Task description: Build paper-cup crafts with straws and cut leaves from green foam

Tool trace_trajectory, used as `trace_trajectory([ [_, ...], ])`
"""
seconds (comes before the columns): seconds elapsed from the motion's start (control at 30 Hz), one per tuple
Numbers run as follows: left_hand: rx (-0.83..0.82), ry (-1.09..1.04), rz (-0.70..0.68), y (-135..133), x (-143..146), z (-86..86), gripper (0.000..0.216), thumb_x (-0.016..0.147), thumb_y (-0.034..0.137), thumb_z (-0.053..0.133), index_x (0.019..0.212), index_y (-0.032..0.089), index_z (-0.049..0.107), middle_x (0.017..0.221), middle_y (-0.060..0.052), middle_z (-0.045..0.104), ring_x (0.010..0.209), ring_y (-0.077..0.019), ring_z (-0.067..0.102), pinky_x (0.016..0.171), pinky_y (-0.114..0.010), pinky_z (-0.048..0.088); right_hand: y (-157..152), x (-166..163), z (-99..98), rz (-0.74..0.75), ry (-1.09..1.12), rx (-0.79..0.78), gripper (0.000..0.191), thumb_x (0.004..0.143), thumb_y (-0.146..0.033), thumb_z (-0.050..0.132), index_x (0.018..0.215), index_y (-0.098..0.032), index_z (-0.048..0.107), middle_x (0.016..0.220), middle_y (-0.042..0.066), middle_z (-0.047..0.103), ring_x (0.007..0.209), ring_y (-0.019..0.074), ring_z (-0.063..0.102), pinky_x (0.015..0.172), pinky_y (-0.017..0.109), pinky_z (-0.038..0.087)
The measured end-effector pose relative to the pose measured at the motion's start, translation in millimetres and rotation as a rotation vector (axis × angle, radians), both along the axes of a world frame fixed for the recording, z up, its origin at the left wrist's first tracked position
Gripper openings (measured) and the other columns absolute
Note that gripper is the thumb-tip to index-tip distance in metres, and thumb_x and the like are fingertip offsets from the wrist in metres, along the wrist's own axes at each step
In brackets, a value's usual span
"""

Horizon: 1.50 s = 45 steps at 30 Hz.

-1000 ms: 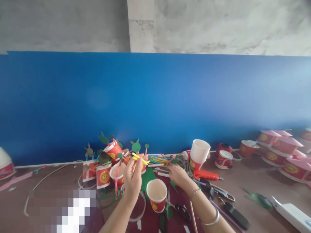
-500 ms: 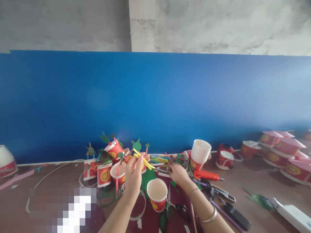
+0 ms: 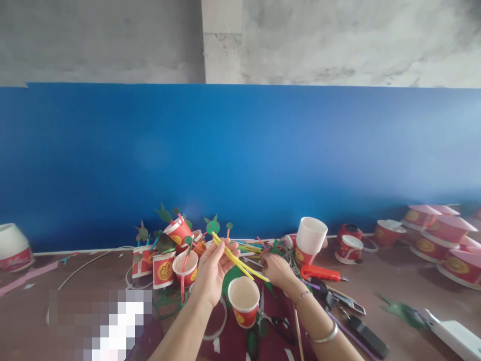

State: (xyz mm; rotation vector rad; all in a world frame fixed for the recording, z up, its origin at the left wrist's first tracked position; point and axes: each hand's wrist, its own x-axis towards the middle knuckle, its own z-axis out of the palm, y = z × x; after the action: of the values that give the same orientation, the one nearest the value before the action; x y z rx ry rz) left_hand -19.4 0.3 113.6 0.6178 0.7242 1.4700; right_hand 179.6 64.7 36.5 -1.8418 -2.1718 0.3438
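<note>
Our left hand [image 3: 212, 275] pinches slim yellow straw-like sticks [image 3: 237, 260] between thumb and fingers, near the rim of an upright red-and-white paper cup [image 3: 243, 302]; our right hand [image 3: 277, 271] curls at the pile of thin coloured sticks [image 3: 251, 247]; what it grips, we cannot tell; red paper cups [image 3: 164, 271] with green cutouts [image 3: 213, 227] look already assembled; the near cup carries none yet.

Head-worn camera facing forward and down

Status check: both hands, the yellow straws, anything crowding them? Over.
Left hand holding yellow straws. Right hand at the straw pile, grip hidden. Upright cup just below the straws in view, scissors beside it.
</note>
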Motion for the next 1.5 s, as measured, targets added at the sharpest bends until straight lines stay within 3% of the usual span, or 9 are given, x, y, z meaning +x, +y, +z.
trace_trajectory([
  [0.17, -0.015, 0.037, 0.022, 0.3, 0.1, -2.5, 0.034, 0.068, 0.031, 0.076, 0.094, 0.012, 0.064, 0.081, -0.009, 0.073, 0.079, -0.0218, 0.070, 0.070, -0.030, 0.056, -5.3, 8.1, 27.1, -0.026, 0.135, 0.017, 0.021, 0.061, -0.002, 0.050, 0.066, -0.016, 0.065, 0.074, 0.007, 0.069, 0.078, 0.0221, 0.061, 0.068, 0.028, 0.039],
  [0.27, -0.021, 0.096, 0.029, -0.6, 2.8, -2.3, 0.038, 0.067, 0.035, 0.077, 0.094, 0.013, 0.064, 0.079, -0.008, 0.072, 0.076, -0.0198, 0.070, 0.067, -0.027, 0.055, -15.5, 3.2, 51.3, -0.012, 0.266, 0.011, 0.016, 0.068, -0.011, 0.051, 0.073, -0.017, 0.065, 0.064, 0.003, 0.065, 0.061, 0.0163, 0.057, 0.057, 0.025, 0.039],
  [0.4, -0.029, 0.202, 0.044, -3.3, 8.9, -0.3, 0.038, 0.062, 0.042, 0.078, 0.085, 0.014, 0.066, 0.075, -0.006, 0.072, 0.071, -0.0194, 0.069, 0.063, -0.026, 0.053, -42.1, -23.7, 74.5, 0.179, 0.916, -0.200, 0.015, 0.070, -0.022, 0.059, 0.083, -0.017, 0.064, 0.062, -0.001, 0.061, 0.050, 0.0099, 0.049, 0.047, 0.021, 0.035],
  [0.5, 0.011, 0.269, 0.022, -5.8, 12.0, -0.4, 0.037, 0.061, 0.046, 0.076, 0.075, 0.014, 0.065, 0.071, -0.005, 0.070, 0.068, -0.0207, 0.068, 0.059, -0.028, 0.052, -58.6, -44.0, 78.3, 0.232, 1.044, -0.238, 0.021, 0.066, -0.019, 0.063, 0.088, -0.017, 0.064, 0.060, -0.003, 0.057, 0.052, 0.0103, 0.050, 0.051, 0.022, 0.039],
  [0.7, 0.038, 0.289, -0.010, -9.3, 12.9, -1.2, 0.033, 0.065, 0.045, 0.073, 0.078, 0.015, 0.067, 0.069, -0.003, 0.069, 0.068, -0.0205, 0.067, 0.062, -0.028, 0.052, -65.2, -54.7, 77.4, 0.232, 0.875, -0.025, 0.020, 0.072, -0.019, 0.060, 0.090, -0.019, 0.069, 0.064, -0.001, 0.059, 0.057, 0.0127, 0.051, 0.054, 0.024, 0.040],
  [1.07, 0.118, 0.233, -0.043, -15.8, 20.1, 0.1, 0.034, 0.071, 0.043, 0.070, 0.093, 0.017, 0.068, 0.091, -0.007, 0.071, 0.085, -0.0223, 0.066, 0.077, -0.033, 0.052, -74.2, -51.2, 81.4, 0.239, 0.517, 0.289, 0.019, 0.082, -0.025, 0.055, 0.090, -0.025, 0.072, 0.078, 0.005, 0.064, 0.075, 0.0203, 0.058, 0.068, 0.029, 0.044],
  [1.3, 0.110, 0.278, 0.051, -11.5, 14.3, 0.1, 0.037, 0.073, 0.045, 0.067, 0.093, 0.014, 0.065, 0.097, -0.011, 0.070, 0.093, -0.0265, 0.065, 0.080, -0.038, 0.052, -80.3, -49.2, 93.9, 0.361, 0.468, 0.276, 0.027, 0.089, -0.023, 0.044, 0.104, -0.024, 0.066, 0.095, 0.008, 0.064, 0.088, 0.0203, 0.059, 0.077, 0.030, 0.045],
  [1.4, 0.122, 0.267, 0.107, -6.1, 7.8, -1.5, 0.039, 0.073, 0.046, 0.067, 0.095, 0.014, 0.062, 0.100, -0.013, 0.070, 0.093, -0.0275, 0.066, 0.080, -0.039, 0.053, -79.2, -40.0, 100.9, 0.280, 0.435, 0.245, 0.025, 0.086, -0.024, 0.047, 0.106, -0.021, 0.063, 0.098, 0.007, 0.064, 0.088, 0.0200, 0.059, 0.077, 0.030, 0.044],
  [1.5, 0.117, 0.262, 0.183, -2.0, 2.3, -3.1, 0.041, 0.075, 0.046, 0.065, 0.098, 0.014, 0.058, 0.101, -0.015, 0.069, 0.093, -0.0281, 0.067, 0.080, -0.040, 0.053, -80.0, -31.6, 101.8, 0.221, 0.289, 0.091, 0.022, 0.079, -0.028, 0.055, 0.098, -0.019, 0.062, 0.090, 0.005, 0.066, 0.080, 0.0199, 0.060, 0.070, 0.029, 0.042],
])
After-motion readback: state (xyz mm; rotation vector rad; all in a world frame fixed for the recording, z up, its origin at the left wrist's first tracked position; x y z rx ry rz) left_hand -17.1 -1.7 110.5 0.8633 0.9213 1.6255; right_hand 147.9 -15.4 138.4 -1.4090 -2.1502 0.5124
